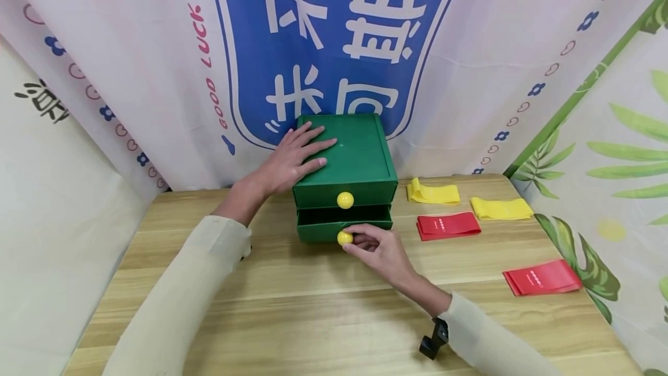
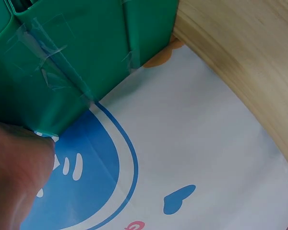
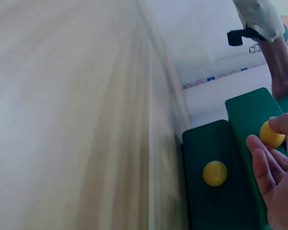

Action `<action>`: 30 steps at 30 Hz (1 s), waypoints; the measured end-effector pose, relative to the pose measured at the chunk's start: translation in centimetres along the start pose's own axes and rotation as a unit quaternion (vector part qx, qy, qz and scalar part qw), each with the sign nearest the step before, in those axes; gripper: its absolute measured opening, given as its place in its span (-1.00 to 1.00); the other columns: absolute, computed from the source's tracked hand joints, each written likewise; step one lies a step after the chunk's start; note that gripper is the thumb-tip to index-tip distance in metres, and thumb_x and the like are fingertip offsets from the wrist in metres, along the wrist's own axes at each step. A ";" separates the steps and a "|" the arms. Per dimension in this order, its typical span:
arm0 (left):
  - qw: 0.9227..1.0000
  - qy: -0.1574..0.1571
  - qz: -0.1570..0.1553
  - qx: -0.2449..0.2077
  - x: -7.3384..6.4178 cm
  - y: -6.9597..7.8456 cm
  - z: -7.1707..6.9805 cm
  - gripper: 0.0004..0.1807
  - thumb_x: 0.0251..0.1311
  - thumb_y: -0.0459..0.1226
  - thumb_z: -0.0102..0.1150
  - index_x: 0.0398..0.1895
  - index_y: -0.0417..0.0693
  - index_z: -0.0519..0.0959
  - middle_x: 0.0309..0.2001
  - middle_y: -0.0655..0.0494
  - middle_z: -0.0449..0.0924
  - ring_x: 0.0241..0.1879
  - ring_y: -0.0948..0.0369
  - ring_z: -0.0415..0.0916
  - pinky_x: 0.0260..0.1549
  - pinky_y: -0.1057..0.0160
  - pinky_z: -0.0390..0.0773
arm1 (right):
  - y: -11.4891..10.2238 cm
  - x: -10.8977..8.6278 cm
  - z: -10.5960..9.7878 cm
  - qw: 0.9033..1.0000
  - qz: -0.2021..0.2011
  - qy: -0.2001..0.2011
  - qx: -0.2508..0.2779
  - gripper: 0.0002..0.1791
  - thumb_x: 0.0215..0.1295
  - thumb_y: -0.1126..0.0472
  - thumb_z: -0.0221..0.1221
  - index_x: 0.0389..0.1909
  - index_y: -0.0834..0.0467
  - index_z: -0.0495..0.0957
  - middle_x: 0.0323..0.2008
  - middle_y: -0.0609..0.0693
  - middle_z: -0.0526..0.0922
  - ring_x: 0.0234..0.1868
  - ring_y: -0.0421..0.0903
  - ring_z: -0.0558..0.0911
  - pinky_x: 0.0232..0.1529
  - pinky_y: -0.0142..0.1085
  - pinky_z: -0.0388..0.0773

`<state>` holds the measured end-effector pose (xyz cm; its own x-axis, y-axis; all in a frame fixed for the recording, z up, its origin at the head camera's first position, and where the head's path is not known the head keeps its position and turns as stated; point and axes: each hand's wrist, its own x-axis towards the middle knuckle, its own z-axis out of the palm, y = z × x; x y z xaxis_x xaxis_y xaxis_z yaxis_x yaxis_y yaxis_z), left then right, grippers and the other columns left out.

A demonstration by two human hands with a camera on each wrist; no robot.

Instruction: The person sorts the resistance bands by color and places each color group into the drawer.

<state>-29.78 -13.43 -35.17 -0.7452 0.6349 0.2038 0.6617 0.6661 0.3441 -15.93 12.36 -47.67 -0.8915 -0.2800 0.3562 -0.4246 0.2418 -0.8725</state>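
Observation:
A green drawer box point(image 1: 355, 149) stands against the printed backdrop. My left hand point(image 1: 292, 161) rests on its top at the left side, fingers spread. My right hand point(image 1: 380, 250) pinches the yellow knob point(image 1: 344, 238) of a partly pulled-out drawer point(image 1: 318, 232) between thumb and finger. Above it, the closed top drawer point(image 1: 315, 196) has its own yellow knob point(image 1: 345, 200). In the right wrist view, a darker drawer front point(image 3: 206, 143) with another yellow knob point(image 3: 215, 173) sits nearer the table. The left wrist view shows the box's taped green side point(image 2: 101, 52).
To the right of the box lie folded yellow bands point(image 1: 435, 193) point(image 1: 501, 209) and red bands point(image 1: 449, 226) point(image 1: 543, 278) on the wooden table point(image 1: 292, 318). Printed cloth point(image 1: 156, 74) hangs behind and at both sides.

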 end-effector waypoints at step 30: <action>1.000 -0.004 0.005 -0.001 -0.1 0.1 -0.2 -0.40 0.66 0.05 -0.14 0.67 0.23 0.26 0.72 -0.01 -0.02 0.72 -0.03 -0.35 0.62 -0.24 -0.37 | -1.8 -5.1 0.4 1.000 -0.026 -0.015 0.010 -0.75 0.29 0.27 0.48 -0.03 0.12 0.78 -0.23 -0.01 0.84 -0.37 -0.22 0.77 -0.40 -0.30 0.75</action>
<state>-29.65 -13.48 -35.01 -0.7377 0.6451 0.1990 0.6690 0.6589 0.3440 -10.53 12.97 -48.11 -0.8634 -0.3187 0.3912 -0.4663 0.2078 -0.8599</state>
